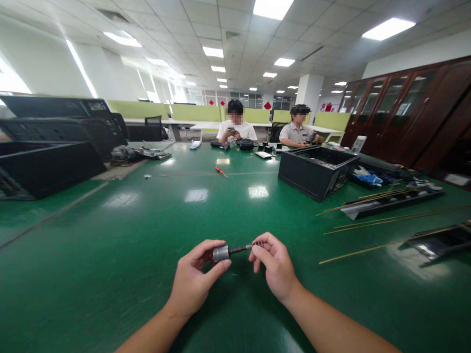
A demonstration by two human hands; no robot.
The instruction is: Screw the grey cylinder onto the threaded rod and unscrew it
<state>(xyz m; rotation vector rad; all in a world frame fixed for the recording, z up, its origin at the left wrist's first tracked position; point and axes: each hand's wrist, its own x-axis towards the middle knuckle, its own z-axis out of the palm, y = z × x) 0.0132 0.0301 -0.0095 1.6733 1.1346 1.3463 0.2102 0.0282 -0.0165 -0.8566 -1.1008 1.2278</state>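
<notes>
Above the near part of the green table, a grey metal cylinder with a dark, thin shaft is held level between my hands. My left hand grips the cylinder, fingers behind and above it and the thumb below. The shaft points right, toward my right hand, whose thumb and index finger pinch its far end. A small shiny, coil-like metal piece shows at those fingertips, partly hidden. Whether it is joined to the shaft I cannot tell.
A red-handled screwdriver lies ahead. A black computer case stands right of it; thin brass-coloured rods and metal strips lie nearer. More dark cases stand left. Two people sit across the table.
</notes>
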